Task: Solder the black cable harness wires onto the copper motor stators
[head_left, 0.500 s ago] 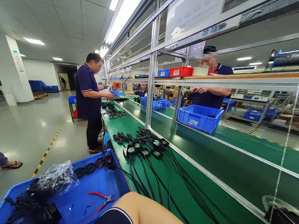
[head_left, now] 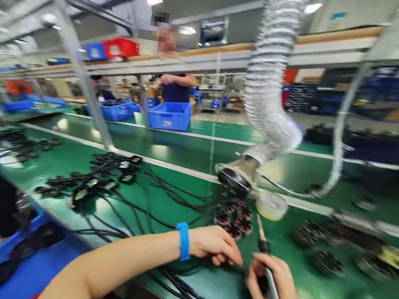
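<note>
The picture is blurred by motion. My left hand (head_left: 214, 245), with a blue band on the wrist, lies over black cables on the green bench, its fingertips close to my right hand. The blur hides what those fingers grip, if anything. My right hand (head_left: 270, 287) holds a slim pen-like tool (head_left: 270, 277) whose dark tip points up and away from me. A small dark part (head_left: 258, 281) sits against its palm. Just beyond both hands lies a cluster of round black parts (head_left: 234, 218).
A ribbed silver hose (head_left: 271, 80) ends in a funnel (head_left: 235, 175) over the round parts, beside a tape roll (head_left: 271, 205). Cabled connectors (head_left: 103, 182) lie to the left, a blue bin (head_left: 14, 266) at bottom left. Across the bench a co-worker (head_left: 174, 87) stands behind blue bins (head_left: 169, 114).
My view has swung right, from the aisle and the standing co-worker to the bench in front of me. Both my hands and the hose have come into view.
</note>
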Action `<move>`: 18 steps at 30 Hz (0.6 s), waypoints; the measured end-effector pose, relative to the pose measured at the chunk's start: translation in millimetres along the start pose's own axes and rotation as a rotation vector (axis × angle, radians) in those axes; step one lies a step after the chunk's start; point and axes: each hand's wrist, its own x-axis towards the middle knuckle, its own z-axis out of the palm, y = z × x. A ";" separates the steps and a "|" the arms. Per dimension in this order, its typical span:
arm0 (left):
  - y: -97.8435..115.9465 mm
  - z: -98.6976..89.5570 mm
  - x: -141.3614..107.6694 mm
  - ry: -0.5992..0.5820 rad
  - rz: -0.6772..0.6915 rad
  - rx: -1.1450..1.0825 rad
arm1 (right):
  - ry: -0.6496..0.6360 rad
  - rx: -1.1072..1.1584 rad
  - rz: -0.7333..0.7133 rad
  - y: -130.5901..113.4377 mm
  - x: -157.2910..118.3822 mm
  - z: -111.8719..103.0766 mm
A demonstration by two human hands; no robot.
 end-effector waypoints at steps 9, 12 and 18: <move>3.1 0.5 -4.9 -0.061 0.037 0.115 | -0.054 0.098 0.128 -16.6 1.9 -3.7; 7.1 4.7 0.4 -0.032 0.046 0.253 | -0.041 0.070 0.076 -5.8 -1.9 -2.1; 12.1 2.4 18.7 -0.085 0.006 0.487 | 0.110 -0.059 -0.048 32.4 -2.9 11.0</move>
